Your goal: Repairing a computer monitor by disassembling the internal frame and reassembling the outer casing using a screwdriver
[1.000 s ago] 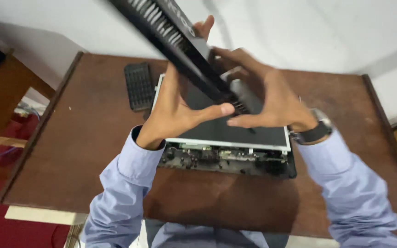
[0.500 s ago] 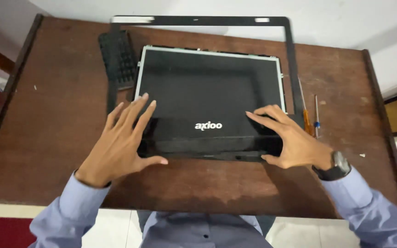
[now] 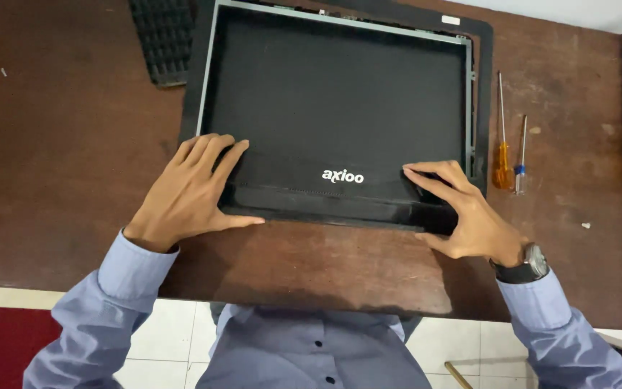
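Laptop screen panel [image 3: 336,108] flat; both hands pressing near corners.

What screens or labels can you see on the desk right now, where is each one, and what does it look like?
Laptop screen panel: middle of the brown table, flat dark rectangle in a thin grey metal frame, small white logo near its front edge; the left hand and right hand press on its front corners.
Small white label: on the black bezel frame around the panel, far right corner, a tiny oblong.

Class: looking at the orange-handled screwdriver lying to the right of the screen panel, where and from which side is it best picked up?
Probably by the orange handle, from above: the orange-handled screwdriver lies flat on the table, its handle is the thickest part, and it's nearest the right hand.
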